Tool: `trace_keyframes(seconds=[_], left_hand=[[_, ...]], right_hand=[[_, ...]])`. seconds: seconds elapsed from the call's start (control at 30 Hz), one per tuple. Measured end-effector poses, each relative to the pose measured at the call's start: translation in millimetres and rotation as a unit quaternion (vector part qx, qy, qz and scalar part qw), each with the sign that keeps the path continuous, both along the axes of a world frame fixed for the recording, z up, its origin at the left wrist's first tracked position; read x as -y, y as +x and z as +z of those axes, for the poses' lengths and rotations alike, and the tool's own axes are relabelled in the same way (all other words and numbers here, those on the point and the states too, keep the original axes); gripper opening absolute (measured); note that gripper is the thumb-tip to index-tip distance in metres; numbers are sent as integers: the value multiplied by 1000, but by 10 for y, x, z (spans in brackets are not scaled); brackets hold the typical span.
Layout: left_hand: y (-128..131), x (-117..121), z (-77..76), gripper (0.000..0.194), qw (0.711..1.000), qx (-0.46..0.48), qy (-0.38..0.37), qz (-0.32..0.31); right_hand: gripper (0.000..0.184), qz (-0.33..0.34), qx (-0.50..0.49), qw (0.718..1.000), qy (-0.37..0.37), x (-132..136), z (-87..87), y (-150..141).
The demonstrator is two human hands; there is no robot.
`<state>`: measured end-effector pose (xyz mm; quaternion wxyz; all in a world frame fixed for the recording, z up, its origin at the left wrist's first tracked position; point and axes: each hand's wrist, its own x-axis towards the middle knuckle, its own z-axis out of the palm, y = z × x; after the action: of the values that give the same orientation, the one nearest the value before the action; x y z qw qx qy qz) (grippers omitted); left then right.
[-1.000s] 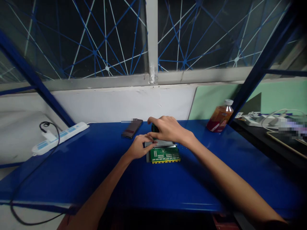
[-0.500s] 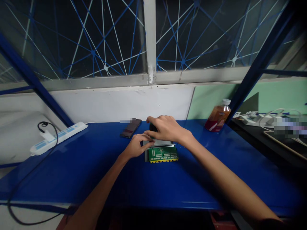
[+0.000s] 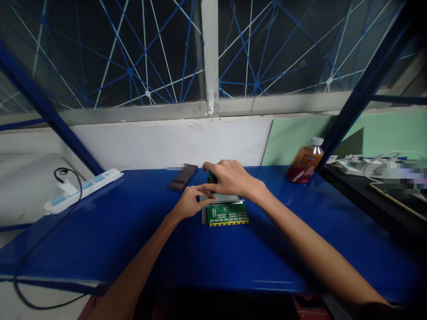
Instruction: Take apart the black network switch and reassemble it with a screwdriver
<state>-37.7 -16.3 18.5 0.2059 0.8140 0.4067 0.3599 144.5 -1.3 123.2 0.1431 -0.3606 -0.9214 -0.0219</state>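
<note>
A green circuit board [image 3: 230,212] with a yellow connector strip along its front edge lies over a grey metal plate or case [image 3: 230,198]. My right hand [image 3: 228,178] is closed from above around the green and black handle of a screwdriver [image 3: 211,177], held upright. Its thin shaft runs down to the board's back left corner. My left hand [image 3: 191,202] is beside that corner, thumb and fingertips pinched close about the lower shaft. Whether a screw is between those fingertips is too small to tell.
The blue table [image 3: 133,249] carries a dark phone [image 3: 183,178] at the back, a drink bottle [image 3: 305,161] at the right and a white power strip [image 3: 83,191] at the left. A black cable [image 3: 43,242] hangs over the left edge. Blue frame posts rise on both sides.
The screwdriver handle shows more of its green side now, as if turned in my right hand. Both hands stay in about the same place; the view has shifted very slightly.
</note>
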Motion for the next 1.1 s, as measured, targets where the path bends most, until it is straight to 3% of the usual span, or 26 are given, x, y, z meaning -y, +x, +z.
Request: trace_keyframes(seconds=[0.23,0.4,0.6,0.77,0.9,1.1], left_hand=[[-7,16,-3,18,1000,2,-15,-19],[0,10,-9,13,1000,5,-12,7],[11,11,7,14,999,1,-18,-28],[8,-3,-27,13,1000,-2,-16,4],[10,10,-25,16,1000,-10,-17,-23],[20,18,3,13,999,-15,-23,-18]], right_hand=[[42,4,3,1000,-13,-24,-5,7],[48,14,-11,1000,-16,-22,7,15],[41,12,-11,1000,-16,-17,13,13],[44,15,-15,1000,-18,-7,20,21],[38,15,-11,1000,-6,-7,25,26],[45,5,-6,1000,2,-24,12,28]])
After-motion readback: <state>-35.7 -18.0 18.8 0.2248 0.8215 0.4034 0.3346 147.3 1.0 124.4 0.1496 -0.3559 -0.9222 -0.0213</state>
